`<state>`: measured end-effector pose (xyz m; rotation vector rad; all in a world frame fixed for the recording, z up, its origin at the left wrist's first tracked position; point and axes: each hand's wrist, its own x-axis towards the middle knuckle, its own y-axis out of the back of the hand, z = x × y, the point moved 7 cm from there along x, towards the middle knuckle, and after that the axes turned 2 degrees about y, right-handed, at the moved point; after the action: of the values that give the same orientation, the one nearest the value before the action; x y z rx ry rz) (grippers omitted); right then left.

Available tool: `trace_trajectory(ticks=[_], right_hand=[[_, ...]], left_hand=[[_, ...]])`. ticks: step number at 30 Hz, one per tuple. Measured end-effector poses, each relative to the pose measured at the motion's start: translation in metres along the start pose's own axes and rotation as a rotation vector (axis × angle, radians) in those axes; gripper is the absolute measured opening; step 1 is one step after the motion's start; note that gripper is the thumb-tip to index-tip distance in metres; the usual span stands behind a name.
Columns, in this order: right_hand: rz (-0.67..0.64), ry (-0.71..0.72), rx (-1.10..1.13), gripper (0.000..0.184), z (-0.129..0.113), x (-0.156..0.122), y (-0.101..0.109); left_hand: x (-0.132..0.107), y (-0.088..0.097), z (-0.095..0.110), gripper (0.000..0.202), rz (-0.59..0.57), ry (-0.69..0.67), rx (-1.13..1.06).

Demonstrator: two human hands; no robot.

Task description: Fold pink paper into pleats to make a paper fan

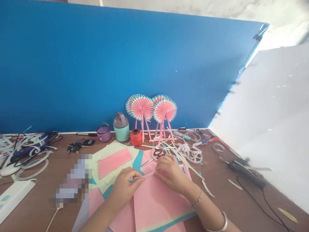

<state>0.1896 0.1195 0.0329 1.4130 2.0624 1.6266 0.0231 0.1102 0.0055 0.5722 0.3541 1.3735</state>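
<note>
My left hand [125,188] and my right hand [170,174] are both closed in a pinch on the ends of a thin pale paper strip [148,175], stretched between them over a pink paper sheet [154,203]. A pleated pink paper piece [114,162] lies on pale green sheets just left of my hands. Scissors [158,153] rest just beyond my right hand. Several pink pleated paper fans [152,109] on sticks stand against the blue board behind.
Along the blue board stand a red thread spool [135,137], a mint bottle [121,127] and a purple pot [103,133]. White paper strips and cables [26,151] pile at left. A black glue gun [246,172] with its cord lies at right. Curled strips [193,153] litter the middle.
</note>
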Motion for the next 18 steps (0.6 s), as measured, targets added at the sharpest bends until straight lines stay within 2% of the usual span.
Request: trace_trajectory(ticks=[5,10,13,18], right_hand=[[-0.030,-0.141,0.161,0.022,0.040,-0.005,0.006],[-0.079,-0.388,0.442,0.024,0.081,-0.016,0.015],[-0.057,-0.498,0.543,0.026,0.095,-0.021,0.019],[-0.013,-0.578,0.618,0.027,0.104,-0.025,0.015]], left_hand=[[0.006,0.012,-0.020,0.025,0.047,0.142,-0.200],[0.009,0.016,-0.033,0.034,-0.013,0.226,-0.375],[0.009,0.013,-0.044,0.038,-0.055,0.308,-0.470],[0.008,0.021,-0.052,0.039,0.077,0.370,-0.523]])
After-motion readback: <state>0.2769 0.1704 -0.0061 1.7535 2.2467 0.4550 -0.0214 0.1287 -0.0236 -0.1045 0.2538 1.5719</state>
